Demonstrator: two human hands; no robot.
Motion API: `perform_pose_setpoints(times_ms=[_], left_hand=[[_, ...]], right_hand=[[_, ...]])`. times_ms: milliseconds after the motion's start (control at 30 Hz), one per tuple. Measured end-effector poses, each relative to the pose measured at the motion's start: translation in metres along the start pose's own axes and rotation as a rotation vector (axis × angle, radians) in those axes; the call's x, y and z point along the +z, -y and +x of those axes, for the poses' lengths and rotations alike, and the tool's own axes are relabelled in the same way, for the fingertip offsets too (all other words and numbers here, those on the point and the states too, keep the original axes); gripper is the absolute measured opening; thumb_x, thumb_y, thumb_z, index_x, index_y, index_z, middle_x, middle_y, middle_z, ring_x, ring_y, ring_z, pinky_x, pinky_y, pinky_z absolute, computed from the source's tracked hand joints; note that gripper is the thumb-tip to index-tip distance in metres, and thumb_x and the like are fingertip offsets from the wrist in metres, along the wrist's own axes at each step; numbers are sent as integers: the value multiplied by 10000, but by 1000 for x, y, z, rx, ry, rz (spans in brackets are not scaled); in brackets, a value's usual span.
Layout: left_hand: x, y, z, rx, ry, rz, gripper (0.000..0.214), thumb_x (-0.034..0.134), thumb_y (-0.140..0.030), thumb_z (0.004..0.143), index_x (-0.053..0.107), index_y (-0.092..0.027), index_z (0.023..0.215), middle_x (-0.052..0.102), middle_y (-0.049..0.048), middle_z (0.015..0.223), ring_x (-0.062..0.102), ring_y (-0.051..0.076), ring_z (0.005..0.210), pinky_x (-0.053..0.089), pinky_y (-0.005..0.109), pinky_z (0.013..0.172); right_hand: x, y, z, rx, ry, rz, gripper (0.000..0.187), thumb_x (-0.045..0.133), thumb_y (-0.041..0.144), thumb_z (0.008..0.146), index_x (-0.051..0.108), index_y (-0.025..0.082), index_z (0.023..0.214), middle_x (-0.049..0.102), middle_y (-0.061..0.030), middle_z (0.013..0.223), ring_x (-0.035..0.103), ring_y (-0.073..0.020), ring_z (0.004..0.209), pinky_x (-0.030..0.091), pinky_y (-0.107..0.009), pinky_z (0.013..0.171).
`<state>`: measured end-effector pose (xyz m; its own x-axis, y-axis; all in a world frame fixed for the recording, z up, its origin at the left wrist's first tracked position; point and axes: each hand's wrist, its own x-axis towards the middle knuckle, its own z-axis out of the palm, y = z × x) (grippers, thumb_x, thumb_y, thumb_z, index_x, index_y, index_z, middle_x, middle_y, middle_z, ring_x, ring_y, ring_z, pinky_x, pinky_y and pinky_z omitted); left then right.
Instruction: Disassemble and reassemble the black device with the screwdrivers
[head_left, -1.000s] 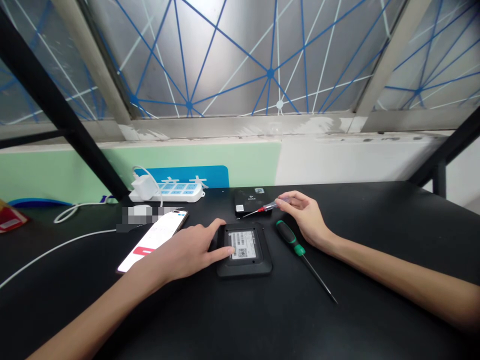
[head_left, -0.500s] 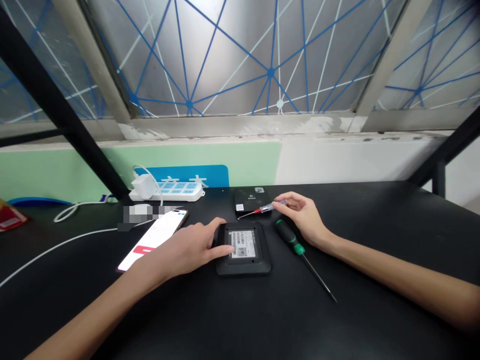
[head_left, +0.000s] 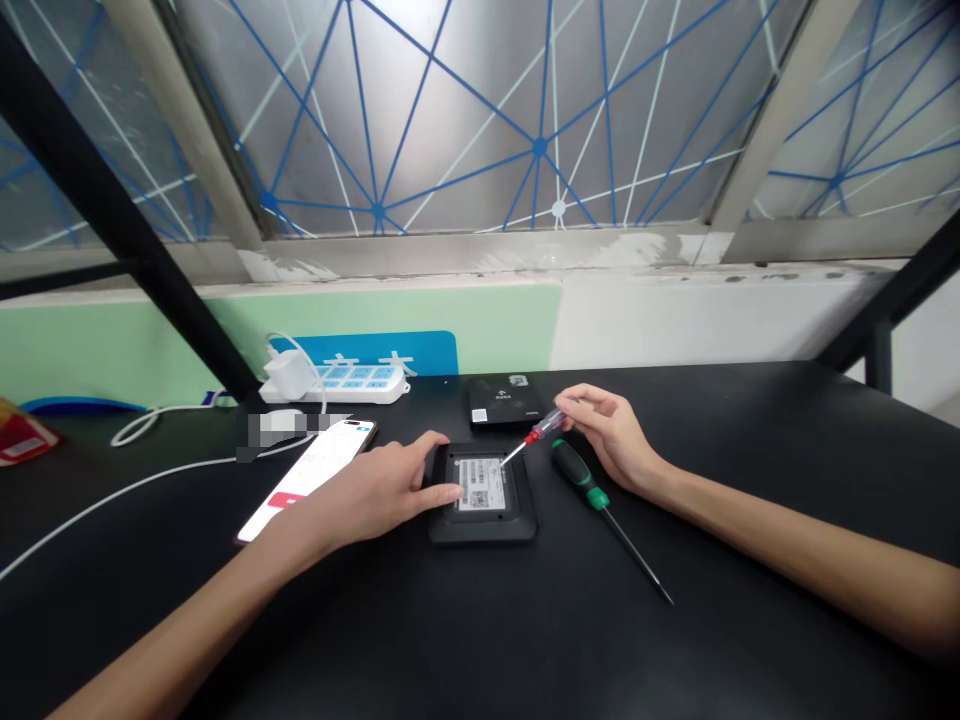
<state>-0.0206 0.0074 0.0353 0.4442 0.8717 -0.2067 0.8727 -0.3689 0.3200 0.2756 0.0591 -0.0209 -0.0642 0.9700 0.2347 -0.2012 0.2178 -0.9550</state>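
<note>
A small black device (head_left: 484, 523) with a white label lies on the black table (head_left: 480, 620). My left hand (head_left: 382, 490) rests on its left edge, fingers spread, one fingertip on the label. My right hand (head_left: 611, 430) pinches a small red-handled screwdriver (head_left: 536, 432) whose tip points down at the device's upper right part. A green-handled screwdriver (head_left: 592, 490) lies on the table just below my right hand.
A second black device (head_left: 506, 405) lies behind the first. A lit phone (head_left: 307, 478) sits left of my left hand. A white power strip (head_left: 337, 383) with a charger and white cables stands at the back left. A red object (head_left: 19, 435) is at the far left.
My right hand has swung the red screwdriver's tip down from over the rear device to the near device's label. The near device has shifted slightly left under my left hand.
</note>
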Motion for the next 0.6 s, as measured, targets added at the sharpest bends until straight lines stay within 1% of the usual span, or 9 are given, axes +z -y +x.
perform_pose_setpoints(times_ms=[100, 267, 467, 600], left_hand=[[2, 1, 2, -12, -26, 1, 641, 398, -651, 927, 395, -223, 1404, 589, -15, 732, 551, 190, 659, 340, 259, 578], [3, -2, 2, -29, -38, 14, 658, 387, -652, 928, 393, -212, 1417, 605, -3, 744, 560, 196, 659, 348, 266, 579], [5, -3, 1, -46, -68, 70, 674, 346, -670, 933, 397, -208, 1422, 593, 11, 740, 565, 207, 657, 355, 272, 576], [9, -1, 1, -41, -99, 107, 697, 307, -703, 930, 411, -216, 1418, 593, 21, 751, 564, 203, 641, 353, 275, 565]], right_hand=[[0, 2, -1, 0, 23, -27, 227, 822, 361, 696, 697, 187, 773, 647, 3, 662, 538, -125, 589, 460, -290, 648], [1, 2, -1, -8, 53, -76, 233, 805, 376, 710, 692, 182, 771, 663, -15, 668, 571, -144, 616, 467, -298, 653], [1, 2, -2, 18, 91, -73, 196, 796, 365, 730, 698, 201, 775, 673, 3, 643, 595, -146, 606, 455, -292, 655], [1, 1, -2, 28, 109, -64, 198, 801, 354, 728, 700, 193, 782, 672, 5, 647, 590, -135, 605, 445, -279, 647]])
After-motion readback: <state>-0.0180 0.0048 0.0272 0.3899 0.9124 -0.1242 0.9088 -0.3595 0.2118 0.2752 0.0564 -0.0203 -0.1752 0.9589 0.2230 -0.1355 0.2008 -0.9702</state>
